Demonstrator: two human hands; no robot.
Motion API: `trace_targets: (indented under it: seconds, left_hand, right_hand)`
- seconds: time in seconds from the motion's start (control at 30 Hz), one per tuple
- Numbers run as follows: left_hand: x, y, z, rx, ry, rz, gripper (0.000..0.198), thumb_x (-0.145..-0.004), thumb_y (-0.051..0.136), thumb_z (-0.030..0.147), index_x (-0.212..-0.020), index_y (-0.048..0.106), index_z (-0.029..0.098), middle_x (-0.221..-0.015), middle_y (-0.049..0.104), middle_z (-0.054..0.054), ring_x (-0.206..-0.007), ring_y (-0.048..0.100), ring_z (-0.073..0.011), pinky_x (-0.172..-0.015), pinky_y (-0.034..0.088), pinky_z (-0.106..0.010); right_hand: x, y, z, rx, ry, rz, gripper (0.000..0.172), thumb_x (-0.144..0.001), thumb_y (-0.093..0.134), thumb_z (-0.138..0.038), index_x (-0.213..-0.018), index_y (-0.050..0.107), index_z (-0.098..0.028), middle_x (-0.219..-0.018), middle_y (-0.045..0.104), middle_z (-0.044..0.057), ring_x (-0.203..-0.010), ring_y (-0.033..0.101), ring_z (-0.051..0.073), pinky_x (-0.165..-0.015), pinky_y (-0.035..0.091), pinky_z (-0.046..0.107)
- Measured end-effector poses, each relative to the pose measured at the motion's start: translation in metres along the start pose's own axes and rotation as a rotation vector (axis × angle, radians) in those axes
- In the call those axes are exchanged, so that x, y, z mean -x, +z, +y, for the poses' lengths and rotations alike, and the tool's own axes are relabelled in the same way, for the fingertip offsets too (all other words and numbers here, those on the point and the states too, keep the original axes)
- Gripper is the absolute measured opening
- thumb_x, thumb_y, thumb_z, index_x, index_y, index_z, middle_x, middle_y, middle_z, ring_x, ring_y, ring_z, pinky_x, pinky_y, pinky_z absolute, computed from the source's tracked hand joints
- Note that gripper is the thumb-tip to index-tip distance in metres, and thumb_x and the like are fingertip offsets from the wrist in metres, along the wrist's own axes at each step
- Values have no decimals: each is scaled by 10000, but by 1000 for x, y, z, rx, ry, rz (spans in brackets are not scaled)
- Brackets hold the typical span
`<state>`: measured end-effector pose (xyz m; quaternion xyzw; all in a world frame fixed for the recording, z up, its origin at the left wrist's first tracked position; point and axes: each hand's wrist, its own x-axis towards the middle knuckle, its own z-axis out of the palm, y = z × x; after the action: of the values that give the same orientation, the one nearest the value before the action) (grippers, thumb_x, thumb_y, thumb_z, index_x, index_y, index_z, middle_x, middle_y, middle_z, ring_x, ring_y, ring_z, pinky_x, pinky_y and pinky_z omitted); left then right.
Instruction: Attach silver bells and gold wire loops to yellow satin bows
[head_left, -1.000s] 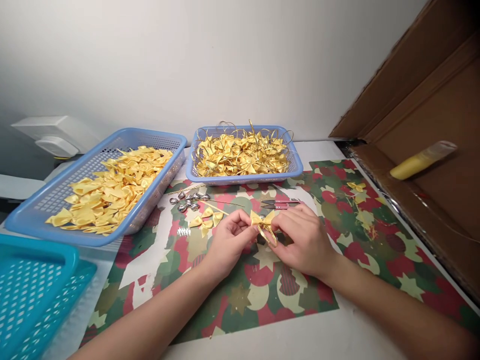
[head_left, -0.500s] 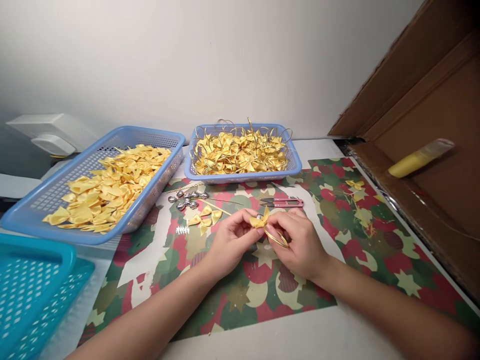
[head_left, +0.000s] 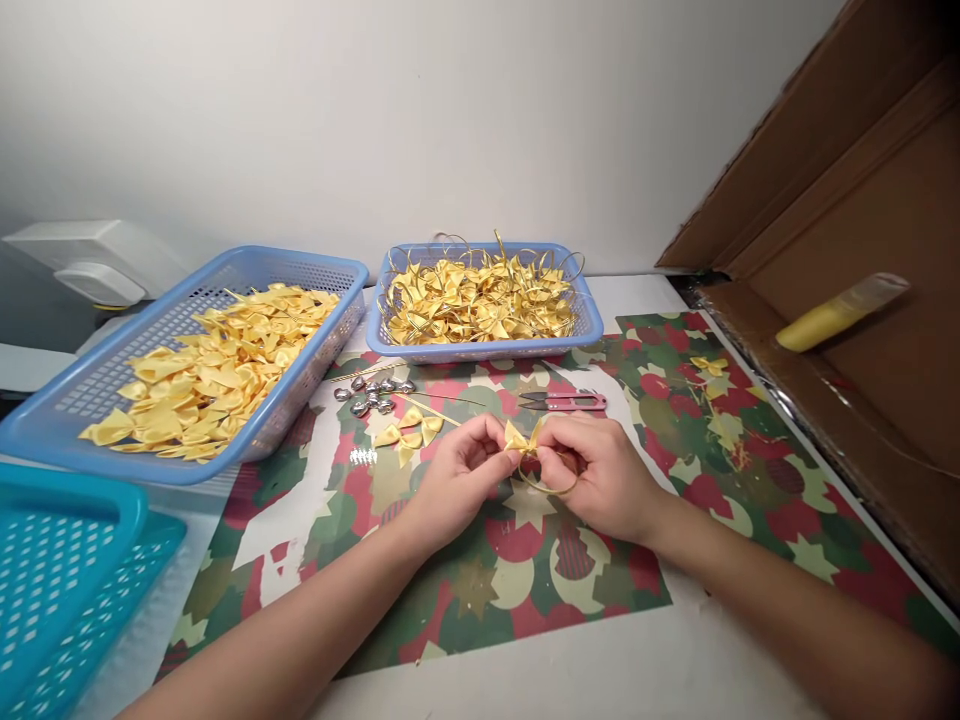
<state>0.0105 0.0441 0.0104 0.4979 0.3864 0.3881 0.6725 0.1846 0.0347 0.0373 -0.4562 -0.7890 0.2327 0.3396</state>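
Observation:
Between my two hands, over the patterned sheet, is a yellow ribbon bow (head_left: pixel 523 437) with a loop of gold cord (head_left: pixel 541 489) hanging below it. My left hand (head_left: pixel 469 480) is closed, pinching the bow's left side between thumb and fingers. My right hand (head_left: pixel 596 470) is closed at the bow's right side, with the gold cord running into its fingers; exactly how it grips bow and cord is partly hidden. Left of my hands lie a loose yellow bow (head_left: pixel 407 437) and a cluster of small silver bells (head_left: pixel 373 395). Pink-handled thread snips (head_left: pixel 564 401) rest just beyond my right hand.
A blue basket (head_left: pixel 225 470) of plain yellow bows stands at left. Another blue basket (head_left: pixel 480 352) at the back holds bows with gold cord loops. Teal baskets (head_left: pixel 131 520) sit at near left. Cardboard (head_left: pixel 847 190) walls the right side, with a yellow-filled tube (head_left: pixel 836 315).
The bow has turned so it faces up more. The gold cord loop has swung left and opened wider below it. My right hand has shifted slightly, and both hands remain on the bow.

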Motion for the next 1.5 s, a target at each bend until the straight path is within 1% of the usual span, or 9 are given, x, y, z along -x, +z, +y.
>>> trace_targets:
  seconds: [0.17,0.33,0.5,0.63,0.83,0.97,1.1,1.37,1.5]
  left_hand:
    - [3,3,-1,-143,115,-46,244,-809,664,374,-787,522,177,-698,495,15,-620,451,-109,-551,383,-220]
    - [6,2,-3,-397,202,52,271,-875,569,408,-736,520,180,-645,470,21,-574,399,-109,-527,335,-232]
    - [8,3,0,-562,279,114,338,-913,498,373,-634,439,191,-582,386,41,-540,333,-104,-509,281,-236]
    - [8,3,-1,-542,269,133,378,-943,448,376,-614,417,193,-579,401,36,-548,359,-111,-525,297,-244]
    - [8,0,-3,-457,241,113,383,-956,439,422,-660,499,187,-617,484,13,-571,432,-124,-550,332,-260]
    - [9,0,-3,-502,322,110,350,-970,433,357,-681,522,181,-622,471,14,-566,415,-117,-547,321,-259]
    - [10,1,-3,-565,455,111,326,-973,429,262,-658,469,185,-608,416,28,-561,373,-110,-544,307,-248]
    - [10,0,-2,-624,492,57,267,-943,381,208,-677,392,193,-632,381,27,-584,357,-121,-559,290,-257]
    - [9,-5,-1,-482,400,1,207,-877,354,200,-701,463,185,-686,459,1,-638,415,-140,-596,333,-268]
  right_hand:
    - [1,2,2,56,-44,-34,205,-839,461,-170,-644,400,-188,-568,462,-48,-534,403,90,-630,313,245]
    - [2,0,1,124,-48,-108,170,-840,448,-173,-673,418,-188,-609,495,-40,-569,419,105,-668,292,266]
    - [2,1,-2,113,-42,-128,187,-845,432,-155,-665,389,-186,-618,497,-39,-580,421,105,-672,283,268]
    - [2,4,-4,8,4,-75,202,-859,447,-157,-665,396,-186,-607,494,-48,-585,448,94,-672,316,246]
    - [5,8,-7,-15,56,-1,124,-790,558,-159,-711,466,-184,-617,504,-62,-567,464,83,-685,341,253]
    - [7,9,-8,48,4,53,123,-799,574,-181,-730,473,-179,-649,540,-53,-593,492,90,-706,329,275]
    - [8,10,-7,106,-58,96,123,-872,510,-186,-750,497,-173,-653,548,-39,-589,471,97,-703,305,289]
    - [8,10,-6,114,-103,128,167,-923,437,-132,-776,505,-173,-672,555,-27,-615,456,108,-690,288,287]
    - [3,2,-2,113,-140,37,160,-933,414,-141,-799,493,-177,-713,548,-21,-656,466,114,-696,286,284]
